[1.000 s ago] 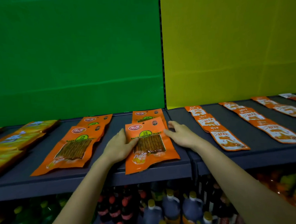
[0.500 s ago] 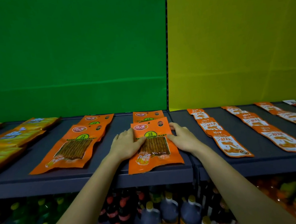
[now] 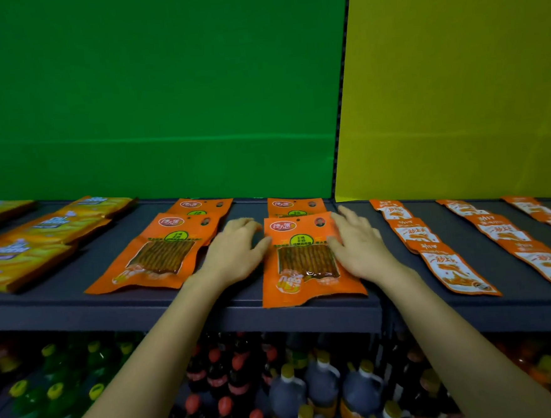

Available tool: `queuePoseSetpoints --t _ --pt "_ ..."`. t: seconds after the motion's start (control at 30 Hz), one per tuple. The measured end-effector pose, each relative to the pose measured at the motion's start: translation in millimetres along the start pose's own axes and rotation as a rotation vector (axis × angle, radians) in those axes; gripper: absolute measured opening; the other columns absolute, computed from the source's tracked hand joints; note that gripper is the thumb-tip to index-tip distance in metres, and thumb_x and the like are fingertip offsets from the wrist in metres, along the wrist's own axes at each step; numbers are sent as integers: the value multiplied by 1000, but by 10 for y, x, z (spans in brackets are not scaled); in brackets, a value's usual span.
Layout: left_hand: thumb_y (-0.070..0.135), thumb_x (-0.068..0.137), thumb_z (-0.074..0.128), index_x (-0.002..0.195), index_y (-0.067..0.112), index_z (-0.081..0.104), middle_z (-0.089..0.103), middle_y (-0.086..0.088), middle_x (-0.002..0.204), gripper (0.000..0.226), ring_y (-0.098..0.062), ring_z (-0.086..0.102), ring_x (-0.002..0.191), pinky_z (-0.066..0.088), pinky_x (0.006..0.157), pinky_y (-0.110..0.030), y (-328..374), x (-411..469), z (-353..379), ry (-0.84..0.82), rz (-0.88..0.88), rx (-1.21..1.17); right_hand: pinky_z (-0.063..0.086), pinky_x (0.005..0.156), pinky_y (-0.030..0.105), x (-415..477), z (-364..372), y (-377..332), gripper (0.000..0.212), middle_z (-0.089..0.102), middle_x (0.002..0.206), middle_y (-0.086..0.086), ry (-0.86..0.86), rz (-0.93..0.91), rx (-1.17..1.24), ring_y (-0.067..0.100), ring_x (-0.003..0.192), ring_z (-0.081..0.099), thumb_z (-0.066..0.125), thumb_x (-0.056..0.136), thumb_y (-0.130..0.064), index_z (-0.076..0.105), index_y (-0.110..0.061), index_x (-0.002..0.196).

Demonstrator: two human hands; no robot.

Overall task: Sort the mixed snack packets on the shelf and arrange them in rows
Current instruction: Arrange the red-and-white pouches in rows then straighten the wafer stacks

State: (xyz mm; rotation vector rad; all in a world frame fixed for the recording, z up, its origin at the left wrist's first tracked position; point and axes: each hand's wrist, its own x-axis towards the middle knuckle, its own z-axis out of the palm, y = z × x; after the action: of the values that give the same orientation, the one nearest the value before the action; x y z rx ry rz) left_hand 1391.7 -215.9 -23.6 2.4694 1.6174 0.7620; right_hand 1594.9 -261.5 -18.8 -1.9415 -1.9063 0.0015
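An orange snack packet (image 3: 304,265) with a clear window lies flat at the shelf's front edge, overlapping another orange packet (image 3: 295,205) behind it. My left hand (image 3: 235,254) lies against its left side, thumb touching the edge. My right hand (image 3: 358,245) rests on its right side with fingers spread and fairly straight. To the left lies a matching orange packet (image 3: 160,252) over another one (image 3: 199,206). Yellow packets (image 3: 20,259) lie in rows at far left. Small orange-and-white sachets (image 3: 447,262) run in rows to the right.
The dark grey shelf (image 3: 111,311) has a green back panel (image 3: 149,97) on the left and a yellow one (image 3: 454,82) on the right. Below it stand green bottles (image 3: 55,387), red-capped cola bottles (image 3: 221,385) and dark jugs (image 3: 322,382).
The view has shifted, so the shelf sits further right and lower. Both hands stay either side of the front orange packet; it now lies straighter, squared with the packet behind.
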Motion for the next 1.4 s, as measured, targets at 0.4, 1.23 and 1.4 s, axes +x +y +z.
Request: queuePoseSetpoints --t 0.4,1.23,1.4 --pt "31 94 48 132 0 43 47 -22 138 49 -34 42 128 35 104 -38 -1389 37 -793 -13 -221 -75 29 108 31 265 223 -1430 48 42 146 10 -110 -45 193 24 133 39 43 97 -26 35 -8 141" --pt "31 93 50 137 7 36 42 -17 141 52 -31 41 129 36 106 -43 -1675 -73 -646 -142 -306 -299 32 110 46 284 810 -1811 47 51 140 -3 -82 127 411 20 133 41 49 94 -31 41 -25 140" --pt "39 92 49 142 11 31 39 -13 145 59 -29 41 130 36 107 -44 -1661 -87 -637 -185 -271 -261 38 108 40 278 834 -1785 47 54 138 1 7 137 389 21 129 46 55 91 -28 47 -19 136"
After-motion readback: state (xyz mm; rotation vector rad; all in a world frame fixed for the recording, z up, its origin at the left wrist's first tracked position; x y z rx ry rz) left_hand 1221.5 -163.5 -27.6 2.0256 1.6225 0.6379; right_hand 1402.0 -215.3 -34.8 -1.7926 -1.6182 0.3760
